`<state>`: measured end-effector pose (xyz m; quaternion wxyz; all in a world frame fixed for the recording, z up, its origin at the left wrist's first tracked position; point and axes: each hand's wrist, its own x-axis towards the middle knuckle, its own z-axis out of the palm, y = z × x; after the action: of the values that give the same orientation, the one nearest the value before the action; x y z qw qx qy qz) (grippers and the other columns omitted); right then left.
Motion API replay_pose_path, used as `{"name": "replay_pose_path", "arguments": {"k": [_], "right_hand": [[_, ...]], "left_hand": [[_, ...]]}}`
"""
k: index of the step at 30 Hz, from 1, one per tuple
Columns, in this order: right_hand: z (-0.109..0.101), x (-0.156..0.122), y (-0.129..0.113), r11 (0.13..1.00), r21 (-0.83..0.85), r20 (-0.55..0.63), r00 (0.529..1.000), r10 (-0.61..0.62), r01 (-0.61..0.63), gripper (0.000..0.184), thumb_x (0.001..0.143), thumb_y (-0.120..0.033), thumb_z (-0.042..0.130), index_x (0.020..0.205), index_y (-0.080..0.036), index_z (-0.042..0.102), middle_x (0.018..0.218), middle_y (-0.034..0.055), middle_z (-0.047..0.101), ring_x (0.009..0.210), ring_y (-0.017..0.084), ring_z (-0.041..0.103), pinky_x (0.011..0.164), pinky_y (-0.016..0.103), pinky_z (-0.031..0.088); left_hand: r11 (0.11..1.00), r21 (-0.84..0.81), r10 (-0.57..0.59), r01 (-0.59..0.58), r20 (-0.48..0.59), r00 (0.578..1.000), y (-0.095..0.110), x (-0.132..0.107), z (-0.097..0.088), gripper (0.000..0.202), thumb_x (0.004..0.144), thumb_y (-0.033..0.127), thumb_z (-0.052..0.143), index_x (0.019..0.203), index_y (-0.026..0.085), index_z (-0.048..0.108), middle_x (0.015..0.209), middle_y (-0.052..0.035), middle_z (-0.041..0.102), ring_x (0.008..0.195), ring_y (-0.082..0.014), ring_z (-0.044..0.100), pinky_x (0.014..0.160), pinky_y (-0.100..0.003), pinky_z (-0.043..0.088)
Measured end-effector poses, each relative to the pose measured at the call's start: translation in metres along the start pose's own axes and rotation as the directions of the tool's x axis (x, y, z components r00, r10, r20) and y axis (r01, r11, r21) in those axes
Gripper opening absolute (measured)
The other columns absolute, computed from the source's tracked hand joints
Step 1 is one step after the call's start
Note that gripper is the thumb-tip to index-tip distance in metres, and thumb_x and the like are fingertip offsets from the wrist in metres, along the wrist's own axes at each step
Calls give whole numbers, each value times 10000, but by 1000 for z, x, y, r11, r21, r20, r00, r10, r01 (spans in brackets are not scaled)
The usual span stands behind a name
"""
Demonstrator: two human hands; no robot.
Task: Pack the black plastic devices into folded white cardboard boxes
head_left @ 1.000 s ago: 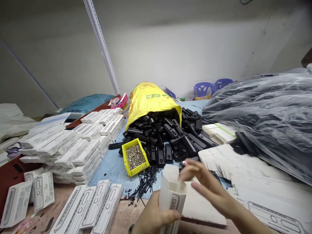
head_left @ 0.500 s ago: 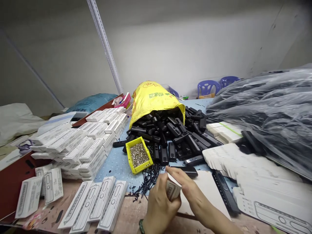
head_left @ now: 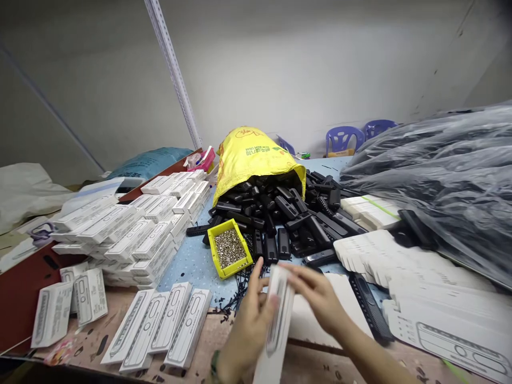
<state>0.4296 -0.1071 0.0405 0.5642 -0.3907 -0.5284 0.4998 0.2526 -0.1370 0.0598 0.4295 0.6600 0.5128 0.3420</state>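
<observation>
A narrow white printed box stands on a slant between my hands, its lower end running past the bottom of the view. My left hand presses against its left side, thumb across its edge. At the upper end, the fingers of my right hand grip the top edge. Beneath lies a blank white sheet or card. Just left of my hands, several similar white boxes lie side by side on the table. Beyond my fingers sits a yellow tray of small metal screws, with thin black pieces scattered beside it.
A yellow sack spills many black plastic casings across the middle. Stacked white boxes fill the left. Flat printed cartons are fanned out at right, below a heap of grey plastic wrap.
The box has turned from end-on to lengthwise, its long printed face now showing. My right hand has shifted to its upper end, and my left hand has opened somewhat along its side.
</observation>
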Motion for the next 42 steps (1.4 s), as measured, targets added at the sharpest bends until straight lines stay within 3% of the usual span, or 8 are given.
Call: {"name": "replay_pose_path", "arguments": {"k": [3, 7, 13, 21, 25, 31, 39, 42], "right_hand": [[3, 19, 3, 950, 290, -226, 957, 182, -112, 385, 789, -518, 683, 1044, -230, 670, 985, 59, 686, 798, 207, 650, 657, 334, 559], [19, 24, 14, 970, 128, 26, 978, 207, -208, 395, 776, -549, 677, 898, -174, 644, 848, 59, 652, 771, 190, 605, 648, 283, 512], [47, 10, 40, 990, 32, 14, 990, 140, -141, 320, 842, -516, 545, 787, -201, 541, 740, 16, 576, 659, 156, 545, 617, 276, 481], [-2, 3, 27, 996, 48, 73, 995, 75, -78, 522, 807, -482, 635, 1273, -273, 526, 1320, 97, 534, 1194, 259, 508, 1015, 435, 416], [-3, 4, 12, 950, 169, 289, 935, 206, -262, 755, 705, -508, 752, 1359, -261, 465, 1308, 114, 565, 1189, 293, 534, 999, 456, 426], [48, 0, 9, 987, -32, 67, 985, 158, -156, 450, 843, -501, 609, 1157, -181, 568, 1117, 93, 646, 1023, 250, 606, 893, 374, 493], [-37, 35, 39, 485, -852, 244, 969, 40, 195, 478, 696, -130, 566, 1173, -149, 597, 1097, 167, 651, 1107, 383, 554, 979, 578, 389], [-36, 41, 34, 628, -770, 133, 991, -13, 111, 504, 726, -161, 542, 1227, -182, 503, 1059, 146, 658, 1029, 338, 613, 913, 530, 462]], "left_hand": [[974, 117, 206, -196, -78, 976, -9, -6, -15, 739, 913, 412, 470, 1508, 365, 34, 1603, -90, 79, 1448, -302, 260, 1113, -504, 383], [712, 442, 621, -547, -31, 783, -28, -12, -16, 737, 776, 238, 653, 1413, 349, 300, 1535, -75, 278, 1440, -312, 265, 1202, -551, 178], [686, 461, 675, -563, -115, 729, -51, -5, 25, 654, 817, 290, 603, 1386, 231, 287, 1414, -153, 414, 1366, -280, 388, 1151, -490, 320], [998, -42, -50, 45, -141, 989, -29, -9, -2, 377, 781, 365, 637, 1094, 168, 568, 1160, -97, 625, 1083, -239, 594, 979, -405, 472], [986, 1, -163, 167, 198, 967, -25, -18, -11, 401, 760, 372, 628, 1085, 137, 632, 1057, -87, 674, 979, -249, 624, 893, -380, 513], [934, 356, 59, 42, -267, 962, -36, -10, 18, 905, 688, 299, 680, 1480, 172, 261, 1492, -148, 376, 1386, -314, 357, 1154, -507, 300], [926, 236, -209, 294, -328, 921, -45, -14, -29, 682, 747, 440, 631, 1337, 182, 409, 1246, -121, 601, 1136, -276, 590, 956, -420, 495], [896, 356, -162, 265, -294, 942, -50, -15, -26, 656, 747, 358, 615, 1349, 200, 407, 1254, -118, 599, 1138, -286, 588, 939, -432, 497]]}}
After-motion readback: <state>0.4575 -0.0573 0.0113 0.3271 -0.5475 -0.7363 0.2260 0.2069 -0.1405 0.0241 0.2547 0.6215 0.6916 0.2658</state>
